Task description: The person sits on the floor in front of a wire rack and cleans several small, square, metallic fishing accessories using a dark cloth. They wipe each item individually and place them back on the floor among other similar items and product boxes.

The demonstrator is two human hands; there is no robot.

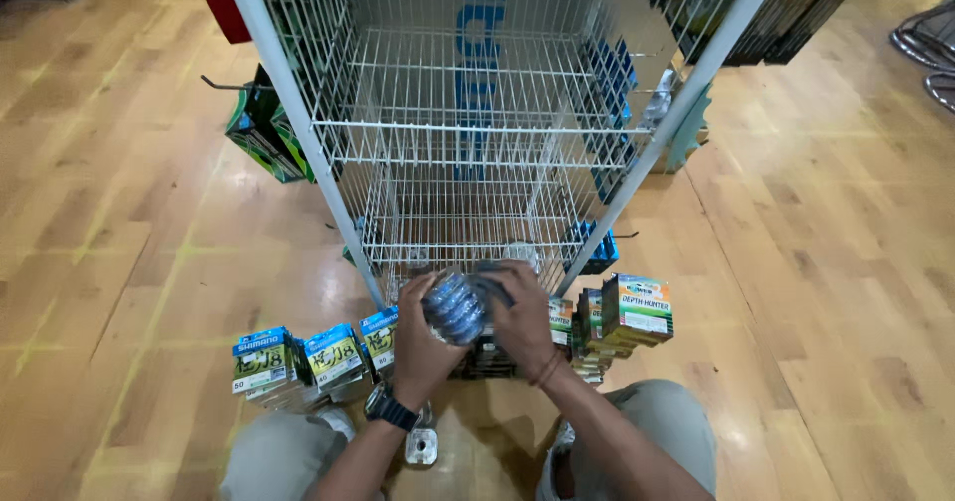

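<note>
Gripping a clear plastic stack of spools [456,307] low before the white wire rack [477,128], the left hand [418,337] and right hand [522,317] curl their fingers around its glossy, ribbed sides above the wooden floor [129,212].

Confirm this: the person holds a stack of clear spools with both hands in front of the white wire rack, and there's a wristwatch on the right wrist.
Wrong on the wrist. The head view shows the wristwatch on the left wrist; the right wrist has only a thin band. The rest stands: left hand and right hand hold the stack of clear spools before the white wire rack.
</note>
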